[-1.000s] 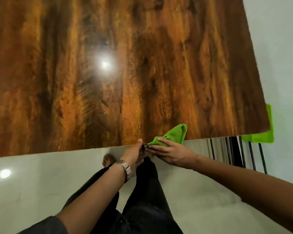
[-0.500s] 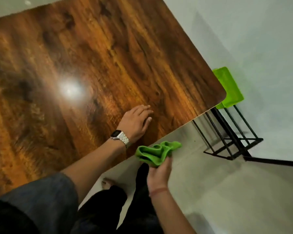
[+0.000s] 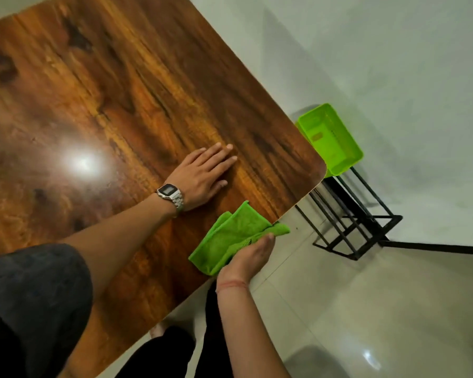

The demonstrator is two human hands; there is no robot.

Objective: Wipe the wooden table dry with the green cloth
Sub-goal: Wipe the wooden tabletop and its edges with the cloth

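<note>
Likely home, wooden table [image 3: 148,91], tiled floor [image 3: 366,309] (glossy)

Left hand [image 3: 204,174] flat, fingers [image 3: 221,159] extended; right hand [image 3: 248,258] palm-up, gripping.

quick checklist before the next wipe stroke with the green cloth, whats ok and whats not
1. Cloth in hand: ok. The right hand grips the green cloth.
2. Cloth on the wood: ok in part. Most of it lies over the wooden table near the front edge; one corner hangs past the edge.
3. Cloth spread flat: not ok. It is folded and bunched.
4. Left hand out of the stroke path: not ok. It lies flat on the table, just beyond the cloth.
5. Wet patches located: cannot tell. Only a lamp glare shows on the surface.
6. Green basket clear of the table: ok. It sits on a black rack beyond the corner.
</note>
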